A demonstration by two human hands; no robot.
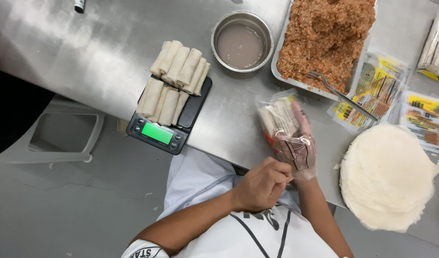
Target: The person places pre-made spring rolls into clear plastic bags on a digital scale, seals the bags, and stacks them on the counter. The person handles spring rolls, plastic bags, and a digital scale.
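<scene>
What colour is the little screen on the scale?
Bright green; the scale's screen glows on the black scale, seen clearly in the head view.

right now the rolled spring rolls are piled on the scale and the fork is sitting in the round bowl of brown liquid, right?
Not quite. The spring rolls are piled on the scale, but the fork lies in the metal tray of minced filling, its handle jutting over the rim. The round bowl holds only brown liquid. The head view shows it.
</scene>
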